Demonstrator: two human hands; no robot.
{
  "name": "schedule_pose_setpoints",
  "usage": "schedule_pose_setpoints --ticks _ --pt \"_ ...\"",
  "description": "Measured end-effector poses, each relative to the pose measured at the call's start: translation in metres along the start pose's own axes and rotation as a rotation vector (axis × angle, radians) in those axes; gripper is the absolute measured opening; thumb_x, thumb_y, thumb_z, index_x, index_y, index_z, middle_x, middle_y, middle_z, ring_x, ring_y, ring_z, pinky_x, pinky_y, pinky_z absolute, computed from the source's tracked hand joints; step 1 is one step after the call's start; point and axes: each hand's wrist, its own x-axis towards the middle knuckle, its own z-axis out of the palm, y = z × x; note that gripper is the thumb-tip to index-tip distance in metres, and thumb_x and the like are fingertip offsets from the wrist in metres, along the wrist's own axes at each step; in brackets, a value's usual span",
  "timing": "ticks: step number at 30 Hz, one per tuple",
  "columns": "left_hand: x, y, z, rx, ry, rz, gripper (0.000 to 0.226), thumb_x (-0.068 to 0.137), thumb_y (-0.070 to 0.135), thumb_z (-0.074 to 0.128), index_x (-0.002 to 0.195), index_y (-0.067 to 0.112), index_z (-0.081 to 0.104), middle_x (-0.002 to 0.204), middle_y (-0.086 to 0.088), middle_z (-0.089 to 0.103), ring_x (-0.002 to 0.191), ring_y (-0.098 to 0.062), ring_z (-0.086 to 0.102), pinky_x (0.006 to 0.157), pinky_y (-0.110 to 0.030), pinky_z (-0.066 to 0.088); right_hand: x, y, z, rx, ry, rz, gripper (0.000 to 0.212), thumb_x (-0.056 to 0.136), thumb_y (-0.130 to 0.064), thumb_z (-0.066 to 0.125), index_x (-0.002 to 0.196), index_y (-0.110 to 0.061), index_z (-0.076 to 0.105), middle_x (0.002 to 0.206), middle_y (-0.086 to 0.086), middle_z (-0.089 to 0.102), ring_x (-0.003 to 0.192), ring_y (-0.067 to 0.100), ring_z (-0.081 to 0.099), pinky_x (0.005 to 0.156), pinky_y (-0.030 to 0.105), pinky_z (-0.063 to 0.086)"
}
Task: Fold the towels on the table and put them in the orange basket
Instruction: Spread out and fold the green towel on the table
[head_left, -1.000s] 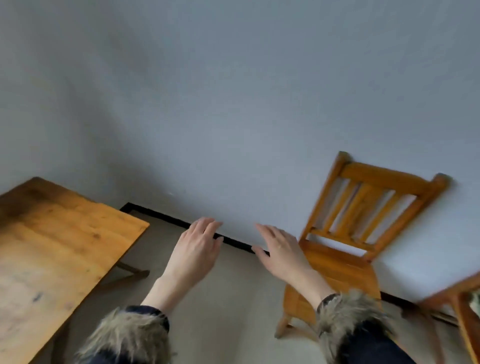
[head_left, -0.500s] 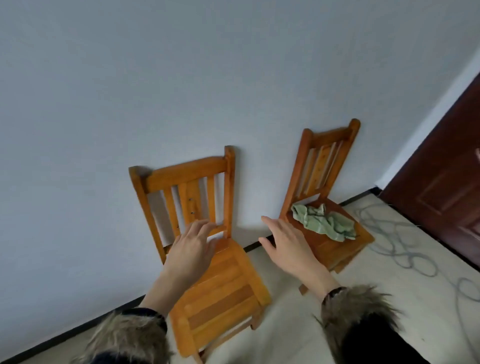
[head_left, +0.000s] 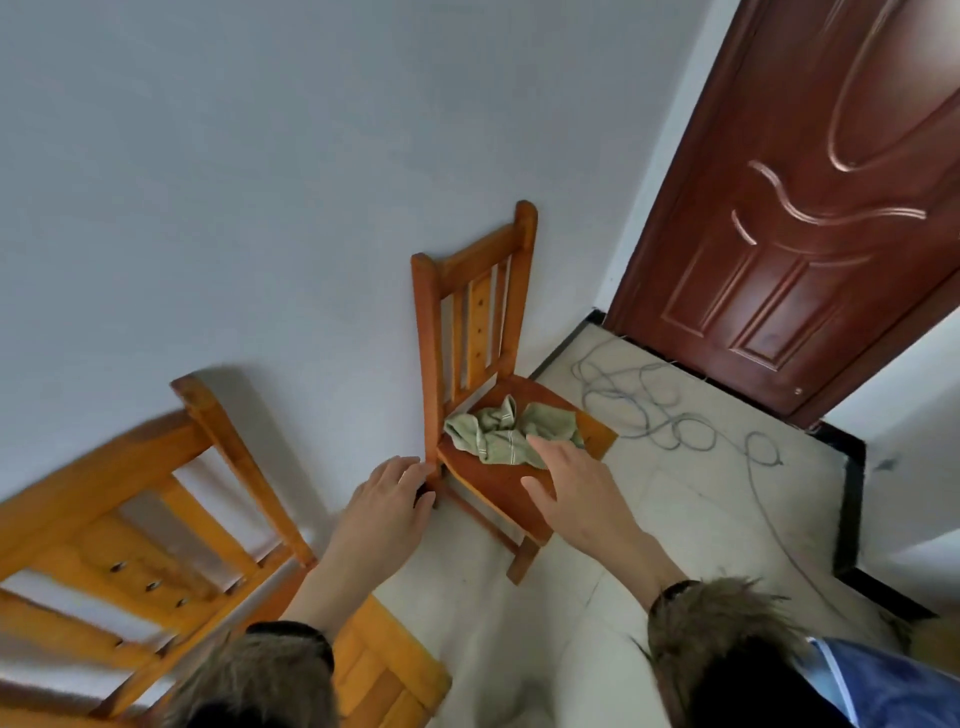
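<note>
Two wooden chairs (head_left: 470, 332) against pale wall (head_left: 260, 182) (door (head_left: 810, 208) reddish-brown).

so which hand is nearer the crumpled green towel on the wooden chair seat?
Right. The right hand reaches over the seat, fingertips at the crumpled green towel's near edge. The left hand hovers off the seat's left corner, clearly apart from it.

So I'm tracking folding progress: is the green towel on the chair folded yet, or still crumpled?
Still crumpled. The green towel lies bunched in loose wrinkles on the chair seat, with no flat layers or straight edges.
</note>
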Motion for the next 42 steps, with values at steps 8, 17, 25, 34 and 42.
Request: schedule_pose_setpoints --ticks 8,17,25,34,42 --pt "0.164 0.031 0.075 -0.123 -0.130 -0.100 0.037 0.097 0.023 0.042 0.133 0.018 0.045 0.137 -0.001 0.046 0.127 -0.019 0.041 0.103 -0.031 0.036 0.137 0.122 0.020 0.054 -0.121 0.020 0.052 0.096 -0.037 0.040 0.144 -0.020 0.029 0.139 0.004 0.044 0.127 0.020 0.041 0.103 0.036 0.036" --pt "0.305 0.053 0.172 -0.156 -0.378 -0.244 0.040 0.097 0.024 0.041 0.137 0.023 0.041 0.143 0.003 0.040 0.130 -0.017 0.039 0.106 -0.034 0.037 0.246 0.229 0.087 0.150 -0.281 0.021 0.049 0.096 -0.036 0.042 0.141 -0.019 0.030 0.135 0.001 0.048 0.122 0.016 0.048 0.098 0.031 0.042" --pt "0.336 -0.023 0.308 -0.037 -0.571 -0.303 0.048 0.096 0.016 0.041 0.143 0.019 0.031 0.149 -0.001 0.034 0.133 -0.021 0.038 0.108 -0.036 0.034 0.276 0.286 0.226 0.100 -0.383 0.046 0.033 0.095 -0.030 0.047 0.126 -0.019 0.044 0.118 -0.002 0.053 0.108 0.013 0.051 0.089 0.027 0.046" --pt "0.351 -0.083 0.407 0.204 -0.489 0.017 0.070 0.081 0.003 0.064 0.143 0.014 0.034 0.147 -0.013 0.037 0.137 -0.031 0.032 0.112 -0.043 0.019 0.299 0.311 0.342 0.055 -0.416 0.066 0.075 0.081 -0.043 0.066 0.141 -0.017 0.028 0.142 0.004 0.038 0.132 0.022 0.036 0.109 0.044 0.035" --pt "0.393 -0.111 0.416 0.376 -0.357 0.101 0.059 0.067 0.017 0.080 0.121 0.013 0.056 0.122 -0.017 0.055 0.116 -0.036 0.053 0.098 -0.051 0.042 0.327 0.330 0.344 0.007 -0.134 0.072 0.037 0.076 -0.006 0.071 0.111 -0.005 0.058 0.104 0.012 0.065 0.093 0.027 0.064 0.076 0.040 0.053"
